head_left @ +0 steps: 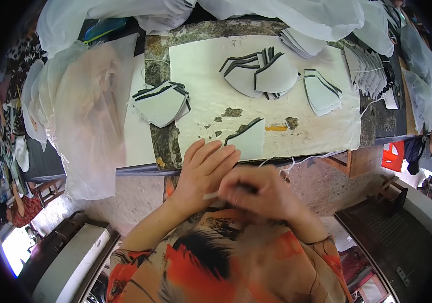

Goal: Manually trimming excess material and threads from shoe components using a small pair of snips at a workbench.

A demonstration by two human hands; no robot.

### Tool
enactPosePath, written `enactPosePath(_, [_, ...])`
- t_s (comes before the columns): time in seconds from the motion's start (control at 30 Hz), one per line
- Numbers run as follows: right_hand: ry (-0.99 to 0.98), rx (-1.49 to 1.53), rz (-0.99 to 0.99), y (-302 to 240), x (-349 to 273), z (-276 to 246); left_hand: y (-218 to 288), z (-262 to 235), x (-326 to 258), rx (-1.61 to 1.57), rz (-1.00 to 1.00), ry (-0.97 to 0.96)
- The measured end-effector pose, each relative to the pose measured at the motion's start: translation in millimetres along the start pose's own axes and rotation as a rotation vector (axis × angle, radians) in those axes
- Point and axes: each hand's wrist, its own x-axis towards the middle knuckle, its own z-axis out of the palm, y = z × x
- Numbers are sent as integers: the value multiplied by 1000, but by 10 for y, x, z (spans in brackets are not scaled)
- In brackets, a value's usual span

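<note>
My left hand (pixel 203 174) lies flat at the table's near edge, its fingers stretched out and partly over a single white cut piece (pixel 249 141) with a black-edged curved top. Close beside it my right hand (pixel 261 191) is closed and smeared by motion. A thin pale sliver (pixel 210 196) shows by its fingertips; whether the hand grips it is unclear. Farther back lie a fanned pile of similar white pieces (pixel 276 73), a smaller stack (pixel 321 93) to its right, and another bunch (pixel 160 105) at the left.
White sheeting (pixel 201 65) with torn spots covers the worn tabletop (pixel 163 146). Translucent plastic bags (pixel 89 116) hang over the left side and across the back. Layered grey-white pieces (pixel 365 73) stand at the right. A wooden stool (pixel 342 162) and a red stool (pixel 393 155) stand beyond the near edge.
</note>
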Motion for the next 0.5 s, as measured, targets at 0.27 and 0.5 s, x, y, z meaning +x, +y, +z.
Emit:
enactPosePath(0.27, [293,-308,159,168,367,-298,43,14,-16,37,-37,13])
enactPosePath(0.5, [293,-506,190,193,431,-274,28,13,-21,30,-33,16])
